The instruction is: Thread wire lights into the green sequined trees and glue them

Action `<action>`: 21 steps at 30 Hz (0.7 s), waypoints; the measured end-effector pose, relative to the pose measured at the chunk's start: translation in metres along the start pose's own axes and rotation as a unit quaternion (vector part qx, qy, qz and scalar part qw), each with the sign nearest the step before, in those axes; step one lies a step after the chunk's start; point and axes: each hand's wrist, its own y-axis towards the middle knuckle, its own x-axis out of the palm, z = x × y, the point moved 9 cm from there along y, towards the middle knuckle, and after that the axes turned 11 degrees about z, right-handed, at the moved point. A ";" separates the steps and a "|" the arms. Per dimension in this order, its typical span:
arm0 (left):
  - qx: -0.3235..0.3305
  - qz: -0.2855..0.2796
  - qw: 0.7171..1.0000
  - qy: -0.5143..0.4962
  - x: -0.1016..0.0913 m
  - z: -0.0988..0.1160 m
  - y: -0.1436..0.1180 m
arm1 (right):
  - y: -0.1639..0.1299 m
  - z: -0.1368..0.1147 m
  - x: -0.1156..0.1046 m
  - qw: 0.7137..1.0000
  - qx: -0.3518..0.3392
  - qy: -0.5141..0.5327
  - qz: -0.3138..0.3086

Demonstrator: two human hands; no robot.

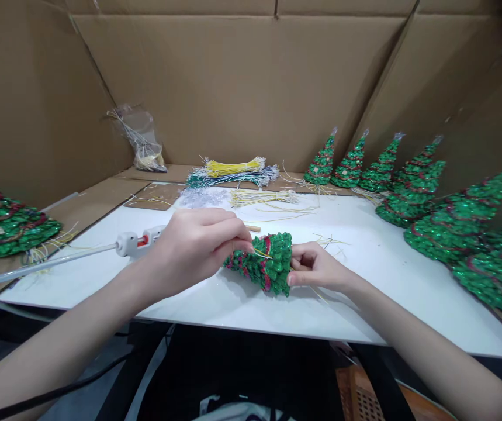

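Small glittery green tree [265, 263], red garland bands, lies tipped sideways over the white board [364, 304]. Right hand [314, 268] grips its base, fingers closed. Left hand [198, 242] pinches a thin yellow wire [262, 252] against it.

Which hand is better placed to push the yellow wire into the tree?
Left, probably. The left hand already pinches the yellow wire at the side of the green glitter tree. The right hand grips the tree's base end, steadying it on the white board.
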 end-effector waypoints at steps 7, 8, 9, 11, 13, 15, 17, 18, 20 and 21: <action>-0.002 0.012 1.000 0.000 0.002 0.002 0.002 | 0.001 0.002 0.000 1.000 0.001 0.002 0.007; -0.007 0.008 1.000 -0.001 0.003 0.001 0.001 | 0.001 0.002 0.000 1.000 0.001 0.002 0.008; -0.014 0.003 1.000 -0.003 0.004 -0.001 0.001 | 0.001 0.002 0.000 1.000 0.000 0.001 0.009; -0.034 -0.010 0.999 -0.014 0.006 -0.005 -0.001 | 0.001 0.002 0.000 1.000 -0.002 0.003 0.007; -0.055 -0.026 0.998 -0.029 0.009 -0.007 -0.003 | 0.000 0.003 0.000 1.000 -0.002 0.005 0.007; -0.073 -0.037 0.996 -0.041 0.010 -0.008 -0.004 | 0.000 0.003 -0.001 1.000 -0.002 0.006 0.008; -0.091 -0.040 0.994 -0.050 0.011 -0.008 -0.004 | 0.000 0.003 -0.001 1.000 -0.003 0.007 0.007; -0.102 -0.040 0.992 -0.058 0.012 -0.008 -0.003 | 0.000 0.002 0.000 1.000 -0.003 0.006 0.006; -0.128 -0.042 0.987 -0.086 0.014 -0.009 -0.003 | 0.000 0.002 0.000 1.000 -0.003 0.001 0.005; -0.142 -0.044 0.984 -0.103 0.015 -0.010 -0.003 | 0.001 0.001 0.000 1.000 -0.002 -0.001 0.006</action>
